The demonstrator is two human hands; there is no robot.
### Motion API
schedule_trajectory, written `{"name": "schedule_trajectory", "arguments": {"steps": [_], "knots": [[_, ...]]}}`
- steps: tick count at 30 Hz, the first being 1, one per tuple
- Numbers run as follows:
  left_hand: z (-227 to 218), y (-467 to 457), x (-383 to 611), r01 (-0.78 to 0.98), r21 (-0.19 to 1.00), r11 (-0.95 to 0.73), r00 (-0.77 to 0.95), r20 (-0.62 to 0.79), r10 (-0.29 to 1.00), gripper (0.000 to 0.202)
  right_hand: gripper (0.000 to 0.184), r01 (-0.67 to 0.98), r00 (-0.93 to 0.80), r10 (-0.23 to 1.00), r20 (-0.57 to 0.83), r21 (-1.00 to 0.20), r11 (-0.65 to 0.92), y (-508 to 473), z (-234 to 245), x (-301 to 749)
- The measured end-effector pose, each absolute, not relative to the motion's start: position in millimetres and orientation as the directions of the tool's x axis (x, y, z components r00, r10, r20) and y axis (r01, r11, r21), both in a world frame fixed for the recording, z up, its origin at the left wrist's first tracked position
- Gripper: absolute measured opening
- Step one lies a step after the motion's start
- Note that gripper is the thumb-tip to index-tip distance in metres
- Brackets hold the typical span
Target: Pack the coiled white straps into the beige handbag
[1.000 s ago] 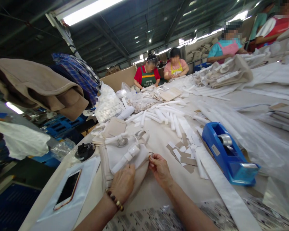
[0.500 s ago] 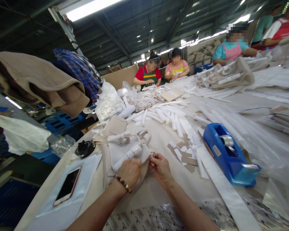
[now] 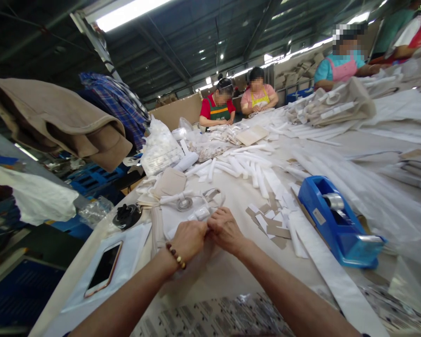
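Note:
A pale fabric bag (image 3: 156, 229) lies in front of me, with white-wrapped straps and a coiled strap end (image 3: 184, 203) on top. My left hand (image 3: 189, 238), with a beaded bracelet at the wrist, is closed on the near right part of the bag. Pressed up against it is my right hand (image 3: 226, 229), fingers curled in a pinch. What sits between the fingertips is hidden by the knuckles. A clear or whitish wrapped piece (image 3: 198, 213) shows just beyond the hands.
A blue tape dispenser (image 3: 340, 222) stands to the right, near small grey and white card pieces (image 3: 272, 222). At left are a phone (image 3: 104, 269) and a black round object (image 3: 126, 216). White rolls (image 3: 243, 166) lie ahead. Co-workers (image 3: 219, 105) work across the table.
My right hand has moved left and slightly up, from a pinch at the bag's edge to meet my left hand. The left hand has shifted slightly up. The view has shifted a little.

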State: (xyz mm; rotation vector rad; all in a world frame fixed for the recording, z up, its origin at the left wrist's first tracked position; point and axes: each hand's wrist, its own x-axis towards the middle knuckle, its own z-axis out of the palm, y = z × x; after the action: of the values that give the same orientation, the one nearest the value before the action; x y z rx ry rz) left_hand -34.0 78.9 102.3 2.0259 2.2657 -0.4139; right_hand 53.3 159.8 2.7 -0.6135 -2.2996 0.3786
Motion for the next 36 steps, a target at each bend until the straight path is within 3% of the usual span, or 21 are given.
{"name": "schedule_trajectory", "arguments": {"steps": [2,5,8,12,19,27,36], "knots": [[111.7,60.5,-47.0,0.986,-0.162,0.044,-0.077,-0.202,0.976,0.014,0.013,0.290,-0.644,0.508,0.572,-0.432,0.854,164.9,0.4,50.9],[119.9,28.9,-74.0,0.983,-0.167,-0.074,0.060,-0.089,0.994,0.037,0.015,0.250,-0.637,0.496,0.590,-0.451,0.857,166.3,-3.0,49.6],[119.1,8.7,-97.4,0.978,-0.174,-0.118,0.113,-0.039,0.993,0.034,0.019,0.205,-0.618,0.490,0.615,-0.475,0.855,165.1,-7.0,48.3],[120.9,5.0,-107.0,0.969,-0.204,-0.136,0.115,-0.113,0.987,0.015,0.022,0.138,-0.580,0.488,0.652,-0.511,0.848,163.8,-10.9,48.5],[150.3,13.1,-104.1,0.972,-0.196,-0.130,0.060,-0.326,0.944,0.006,0.029,0.046,-0.503,0.510,0.698,-0.568,0.822,162.4,-15.9,53.0],[155.2,21.9,-120.1,0.988,-0.013,-0.157,0.142,-0.363,0.921,0.018,0.027,0.004,-0.437,0.550,0.712,-0.610,0.792,157.1,-24.5,56.4],[148.5,30.2,-121.0,0.979,-0.100,-0.180,0.133,-0.359,0.924,0.030,0.025,0.007,-0.428,0.564,0.706,-0.622,0.783,155.0,-30.5,58.5]]}}
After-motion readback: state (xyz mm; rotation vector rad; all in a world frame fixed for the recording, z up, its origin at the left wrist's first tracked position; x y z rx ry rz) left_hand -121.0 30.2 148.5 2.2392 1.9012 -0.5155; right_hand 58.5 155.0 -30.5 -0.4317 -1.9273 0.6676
